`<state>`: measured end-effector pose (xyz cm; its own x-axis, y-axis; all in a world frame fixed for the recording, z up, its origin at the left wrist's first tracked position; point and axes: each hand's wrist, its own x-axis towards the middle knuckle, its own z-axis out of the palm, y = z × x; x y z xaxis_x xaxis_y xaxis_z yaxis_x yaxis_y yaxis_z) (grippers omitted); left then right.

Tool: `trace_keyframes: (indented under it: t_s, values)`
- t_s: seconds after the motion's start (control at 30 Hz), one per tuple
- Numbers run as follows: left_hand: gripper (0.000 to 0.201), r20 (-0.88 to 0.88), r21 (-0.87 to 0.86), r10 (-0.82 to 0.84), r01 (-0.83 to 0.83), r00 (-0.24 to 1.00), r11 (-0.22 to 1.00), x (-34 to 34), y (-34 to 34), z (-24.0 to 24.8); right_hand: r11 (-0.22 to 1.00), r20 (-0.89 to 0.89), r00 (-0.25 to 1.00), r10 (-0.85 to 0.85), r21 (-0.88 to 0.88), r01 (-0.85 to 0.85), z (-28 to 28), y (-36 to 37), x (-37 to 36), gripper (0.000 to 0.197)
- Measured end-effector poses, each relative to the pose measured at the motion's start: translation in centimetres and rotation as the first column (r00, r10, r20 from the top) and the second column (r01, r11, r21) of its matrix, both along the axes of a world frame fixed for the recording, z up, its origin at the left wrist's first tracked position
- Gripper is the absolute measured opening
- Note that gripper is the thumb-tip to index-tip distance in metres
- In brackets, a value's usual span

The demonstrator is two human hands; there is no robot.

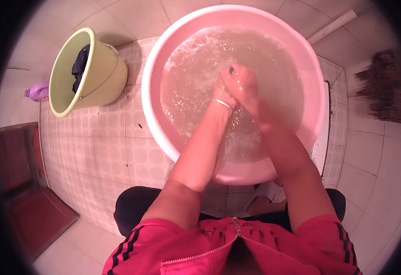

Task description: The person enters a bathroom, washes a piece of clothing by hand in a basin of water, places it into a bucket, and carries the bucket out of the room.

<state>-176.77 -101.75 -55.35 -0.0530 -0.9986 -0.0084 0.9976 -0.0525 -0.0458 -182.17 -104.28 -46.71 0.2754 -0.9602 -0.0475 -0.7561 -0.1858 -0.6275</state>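
Note:
A large round pink basin (314, 91) holds cloudy, rippling water (274, 59) with some foam along its far left side. My two hands meet over the middle of it, wet and pressed together at the water's surface. My right hand (242, 83) is closed, its fingers curled in. Against it lies my left hand (223, 91), also closed and partly covered by the right, with a pale bracelet (222, 103) round the wrist. A small dark spot shows at the top of the right fist; what the hands grip, if anything, is hidden.
At the left, a tilted yellow-green bucket (104, 75) contains dark cloth (80, 66). Behind it sits a purple bottle (38, 92). A brush-like bundle of dark bristles (384, 87) is at the right wall. A reddish-brown box-like object (40, 220) lies on the tiled floor (106, 151), lower left.

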Motion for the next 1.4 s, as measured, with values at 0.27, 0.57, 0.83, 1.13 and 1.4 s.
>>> trace_keyframes:
  t_s: [0.27,0.57,0.83,1.13,1.4]
  values:
    - [0.027,0.826,0.255,-0.051,-0.291,0.561,0.922,4.7,-2.2,1.8,0.987,0.086,0.996,0.03,0.157,-0.043,-3.8,-8.1,-8.9,0.035]
    - [0.021,0.456,0.548,-0.313,0.015,0.833,0.836,2.3,-0.3,0.5,0.909,0.447,0.871,-0.202,0.417,-0.003,-2.6,-7.8,-9.8,0.032]
    - [0.029,-0.077,-0.092,-0.248,0.241,0.966,0.966,4.2,1.5,-0.5,0.935,0.154,0.926,0.346,-0.143,-0.325,2.5,6.2,0.9,0.018]
    - [0.036,0.479,0.524,-0.166,-0.129,0.862,0.842,-1.1,-1.2,2.5,0.955,-0.016,0.996,0.084,-0.285,-0.085,-3.3,-0.8,-2.2,0.034]
    - [0.04,0.232,0.559,-0.264,0.094,0.936,0.824,-0.5,-1.4,4.9,0.995,0.01,0.998,-0.064,-0.079,0.065,-6.1,-6.0,-8.6,0.031]
